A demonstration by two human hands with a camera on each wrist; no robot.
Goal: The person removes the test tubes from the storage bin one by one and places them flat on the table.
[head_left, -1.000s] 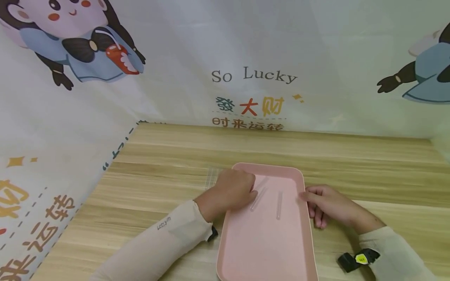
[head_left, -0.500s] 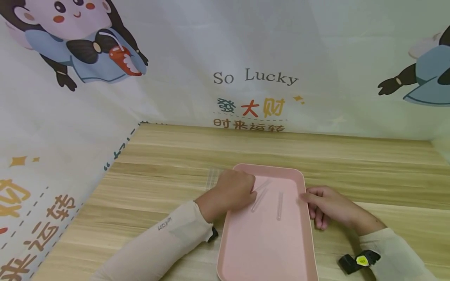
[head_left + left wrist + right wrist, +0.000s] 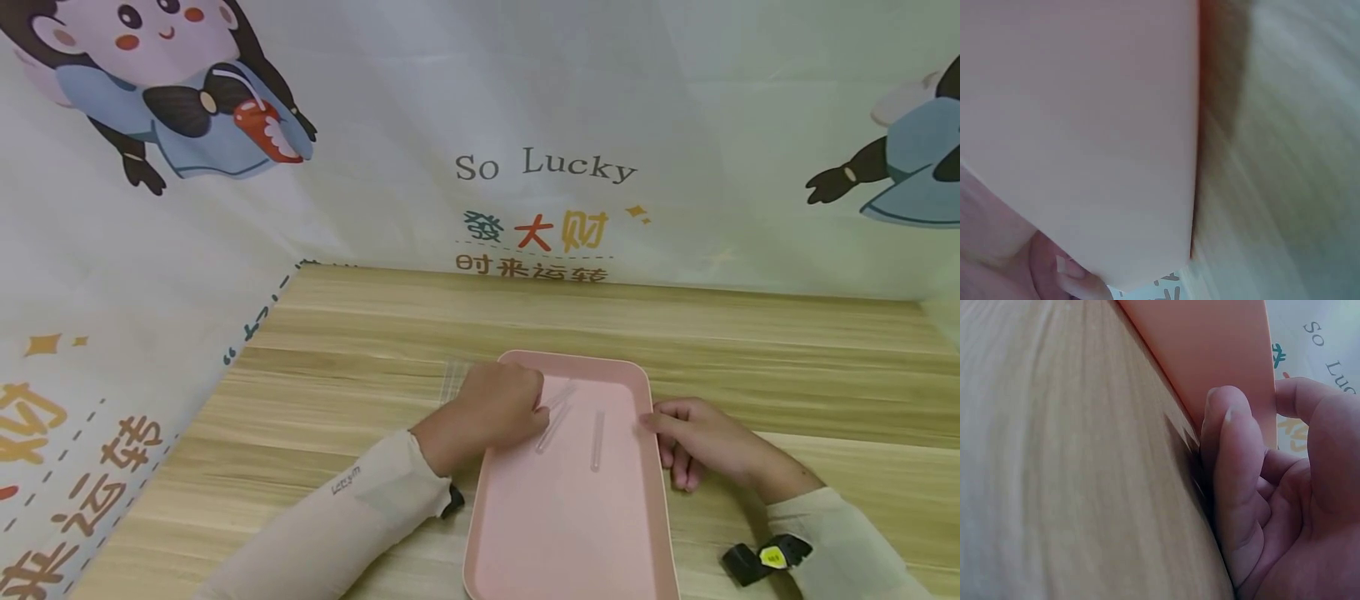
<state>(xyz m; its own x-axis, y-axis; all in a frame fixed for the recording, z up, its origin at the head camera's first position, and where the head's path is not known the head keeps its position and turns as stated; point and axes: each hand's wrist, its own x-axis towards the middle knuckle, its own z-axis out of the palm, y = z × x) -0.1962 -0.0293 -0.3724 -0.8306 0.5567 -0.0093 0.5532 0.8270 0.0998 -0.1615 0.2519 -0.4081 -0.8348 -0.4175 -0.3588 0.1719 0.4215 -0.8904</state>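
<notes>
My left hand (image 3: 501,407) reaches over the left rim of the pink tray (image 3: 570,525), its fingers curled. It seems to pinch a clear tube (image 3: 562,393), whose near end disappears at the fingertips. Two more slender clear tubes, a slanted one (image 3: 553,429) and an upright-lying one (image 3: 597,442), lie on the tray's floor. My right hand (image 3: 693,437) grips the tray's right rim, thumb on top and fingers curled outside below it; the right wrist view shows these fingers (image 3: 1235,462) against the tray wall (image 3: 1222,350). In the left wrist view the tray's side hides most of the left hand.
Several clear tubes (image 3: 452,379) lie on the wooden table (image 3: 360,358) left of the tray, partly behind the left hand. A printed cloth (image 3: 390,100) hangs behind and along the left side. A black wrist device (image 3: 765,557) sits by the right sleeve.
The clear tube at the left fingertips tilts slightly one way and back. Both hands and the tray stay nearly still; the head view shifts a little.
</notes>
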